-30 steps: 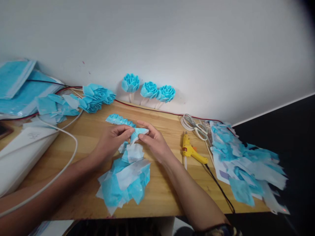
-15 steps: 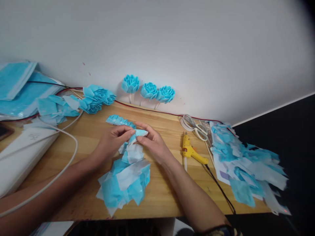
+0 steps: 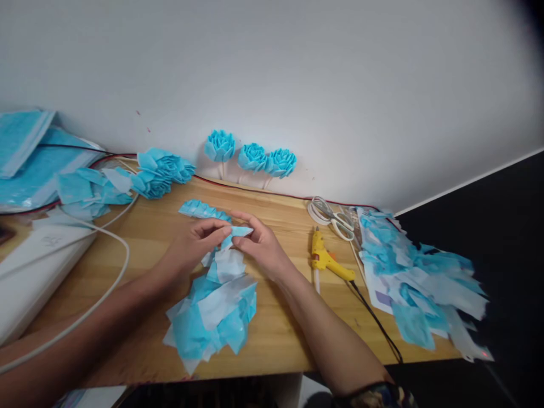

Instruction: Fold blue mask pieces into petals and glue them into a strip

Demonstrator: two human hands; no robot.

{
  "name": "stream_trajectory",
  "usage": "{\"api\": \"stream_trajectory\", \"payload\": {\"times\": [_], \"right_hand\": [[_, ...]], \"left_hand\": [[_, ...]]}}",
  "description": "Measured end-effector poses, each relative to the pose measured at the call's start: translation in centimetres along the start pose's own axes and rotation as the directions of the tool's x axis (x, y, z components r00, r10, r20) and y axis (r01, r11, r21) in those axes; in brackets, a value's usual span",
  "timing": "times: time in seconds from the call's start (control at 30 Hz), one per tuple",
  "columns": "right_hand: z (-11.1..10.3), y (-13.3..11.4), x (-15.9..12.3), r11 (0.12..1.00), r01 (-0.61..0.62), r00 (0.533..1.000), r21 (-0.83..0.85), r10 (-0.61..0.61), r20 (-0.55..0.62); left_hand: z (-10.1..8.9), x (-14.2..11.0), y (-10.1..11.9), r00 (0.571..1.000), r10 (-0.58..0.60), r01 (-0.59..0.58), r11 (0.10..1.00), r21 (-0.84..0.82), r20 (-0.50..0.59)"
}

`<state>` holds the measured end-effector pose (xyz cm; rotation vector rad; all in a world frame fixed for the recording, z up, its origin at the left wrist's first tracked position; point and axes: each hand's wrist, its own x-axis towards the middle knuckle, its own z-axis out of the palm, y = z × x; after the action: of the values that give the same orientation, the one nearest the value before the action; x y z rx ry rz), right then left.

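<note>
A small folded piece of blue fabric (image 3: 240, 231) is pinched between my two hands above the table. My left hand (image 3: 204, 241) grips its left side with thumb and fingertips. At its right side my right hand (image 3: 261, 246) holds the fabric between thumb and fingers. Just beyond the fingertips lies a row of folded blue petals (image 3: 204, 209). Below the hands spreads a loose pile of blue and white fabric pieces (image 3: 212, 317), partly covered at its top by the held piece and the left hand.
Three blue fabric flowers (image 3: 220, 146) stand on sticks by the wall; more flowers (image 3: 159, 170) lie at left. A yellow glue gun (image 3: 325, 258), scissors (image 3: 343, 224) and fabric scraps (image 3: 412, 277) are at right. A white cable (image 3: 125, 255) loops over the white box (image 3: 46, 260).
The point of blue fabric between my hands looks narrower, folded down, and my right fingers have closed in slightly. The whole view has shifted a little; the other things stay in place.
</note>
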<state>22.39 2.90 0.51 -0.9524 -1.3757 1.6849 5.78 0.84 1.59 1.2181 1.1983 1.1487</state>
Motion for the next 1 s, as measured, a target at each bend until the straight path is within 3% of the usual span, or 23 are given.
{"api": "stream_trajectory", "payload": {"times": [0.13,0.23,0.27,0.33,0.4,0.5,0.57,0.63,0.73,0.83,0.9,1.0], "right_hand": [[-0.1,0.0,0.1,0.99,0.049,0.998,-0.135,-0.044,0.035],[-0.9,-1.9,-0.9,0.891,0.151,0.989,-0.429,-0.135,0.067],[-1.5,-2.9,-1.6,0.805,0.188,0.982,-0.563,-0.174,0.079],[-3.2,-4.8,-3.7,0.543,0.217,0.965,-0.811,-0.243,0.096],[-5.7,-6.1,-6.4,0.314,0.13,0.964,-0.941,-0.261,0.046],[-10.4,-6.1,-10.4,0.038,-0.058,0.986,-0.998,-0.156,-0.063],[-13.3,-4.8,-12.4,-0.097,-0.11,0.986,-0.989,-0.133,-0.096],[-15.4,-2.9,-13.5,-0.155,-0.062,0.993,-0.986,-0.109,-0.046],[-16.5,-0.8,-13.6,-0.173,-0.056,0.985,-0.983,-0.173,-0.025],[-15.9,-0.7,-12.6,-0.095,-0.146,0.959,-0.985,-0.258,-0.117],[-14.6,-1.7,-11.9,0.066,-0.191,0.938,-0.979,-0.282,-0.202],[-11.6,-3.7,-10.9,0.488,-0.15,0.909,-0.86,-0.275,-0.314]], "left_hand": [[-0.3,0.3,-0.3,1.0,-0.019,0.018,1.0,0.023,0.012],[-1.0,0.7,-0.8,0.998,-0.046,0.046,0.999,-0.011,-0.043],[-1.2,0.9,-1.0,0.997,-0.046,0.045,0.999,-0.028,-0.068],[-1.4,1.1,-1.4,0.996,-0.046,0.04,0.996,-0.074,-0.08],[-1.4,1.2,-1.5,0.995,-0.082,0.07,0.981,-0.18,-0.06],[-1.1,1.1,-1.0,0.985,-0.172,0.159,0.911,-0.38,-0.001],[-1.0,1.0,-0.6,0.982,-0.186,0.185,0.864,-0.468,0.044],[-0.9,0.9,-0.2,0.981,-0.17,0.194,0.838,-0.509,0.093],[-1.0,0.8,0.1,0.972,-0.179,0.234,0.807,-0.542,0.154],[-1.1,0.8,0.2,0.962,-0.218,0.274,0.755,-0.596,0.166],[-1.1,1.0,0.2,0.955,-0.244,0.295,0.721,-0.627,0.169],[-1.1,1.2,0.3,0.939,-0.299,0.335,0.681,-0.651,0.171]]}}
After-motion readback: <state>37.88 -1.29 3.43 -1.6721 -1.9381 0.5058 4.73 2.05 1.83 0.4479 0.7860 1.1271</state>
